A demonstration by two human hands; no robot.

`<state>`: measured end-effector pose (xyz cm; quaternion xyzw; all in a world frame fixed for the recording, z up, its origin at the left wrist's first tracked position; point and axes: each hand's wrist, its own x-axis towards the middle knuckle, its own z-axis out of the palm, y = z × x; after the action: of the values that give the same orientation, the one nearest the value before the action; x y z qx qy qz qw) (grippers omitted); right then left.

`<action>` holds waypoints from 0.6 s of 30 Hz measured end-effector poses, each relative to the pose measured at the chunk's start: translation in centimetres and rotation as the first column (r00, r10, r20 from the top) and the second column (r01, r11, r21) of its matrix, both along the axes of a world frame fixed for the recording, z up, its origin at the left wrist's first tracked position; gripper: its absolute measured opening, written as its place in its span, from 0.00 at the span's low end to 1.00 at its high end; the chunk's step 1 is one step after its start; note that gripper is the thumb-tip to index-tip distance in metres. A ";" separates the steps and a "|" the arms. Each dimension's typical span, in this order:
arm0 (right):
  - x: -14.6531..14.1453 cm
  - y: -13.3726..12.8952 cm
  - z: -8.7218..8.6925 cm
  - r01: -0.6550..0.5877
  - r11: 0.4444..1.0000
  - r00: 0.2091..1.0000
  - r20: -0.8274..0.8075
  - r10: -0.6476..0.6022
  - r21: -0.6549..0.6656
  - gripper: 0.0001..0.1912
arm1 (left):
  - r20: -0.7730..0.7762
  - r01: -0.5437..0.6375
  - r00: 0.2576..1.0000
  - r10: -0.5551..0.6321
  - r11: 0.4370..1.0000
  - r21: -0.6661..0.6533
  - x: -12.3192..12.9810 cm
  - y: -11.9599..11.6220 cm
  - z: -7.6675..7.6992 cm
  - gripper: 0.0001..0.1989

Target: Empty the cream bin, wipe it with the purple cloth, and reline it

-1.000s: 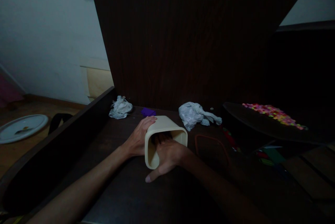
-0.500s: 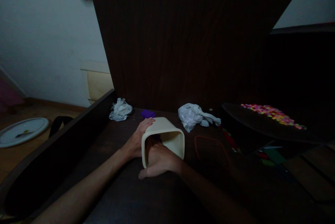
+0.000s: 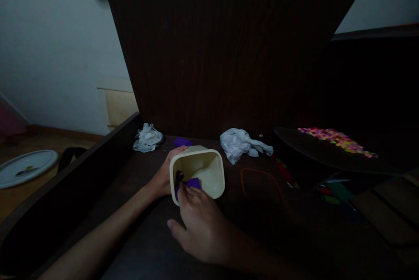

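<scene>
A cream plastic container [image 3: 214, 173] lies tilted on the dark wooden surface, its open mouth towards me. My left hand [image 3: 166, 175] grips its left side, with the fingertips partly hidden behind it. At the mouth, the fingers of my right hand [image 3: 199, 219] are together on a purple piece [image 3: 194, 183] inside the container; the thumb stands apart. Something small and dark [image 3: 179, 177] shows by the inner left wall. Behind the container lies another purple piece [image 3: 182, 141].
Crumpled white bags lie at the back left [image 3: 147, 138] and back centre [image 3: 238, 144]. A brown rectangular ring [image 3: 260, 172] is right of the container. Further right, a dark shelf holds colourful small pieces [image 3: 337, 139]. A raised board [image 3: 98, 164] edges the left side.
My right hand has drawn back from deep inside the container to its mouth, and the purple piece inside has come into view. The container's mouth has tipped upward slightly.
</scene>
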<state>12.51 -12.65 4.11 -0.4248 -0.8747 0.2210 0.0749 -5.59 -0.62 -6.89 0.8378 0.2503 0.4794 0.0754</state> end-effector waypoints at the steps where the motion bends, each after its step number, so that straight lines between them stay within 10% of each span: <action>1: 0.1 -0.4 -0.2 -0.006 1.000 1.000 -0.007 0.006 0.012 0.40 | 0.003 0.012 1.000 -0.012 1.000 -0.012 -0.1 0.0 0.0 0.48; 18: 2.1 -1.1 0.5 0.087 0.996 0.976 0.196 -0.091 0.024 0.39 | -0.019 0.021 1.000 -0.023 0.996 -0.090 0.0 -0.5 1.4 0.46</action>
<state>14.63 -13.73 4.64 -0.4827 -0.8596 0.1675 0.0013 -5.58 -1.08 -5.45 0.8409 0.2632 0.4584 0.1157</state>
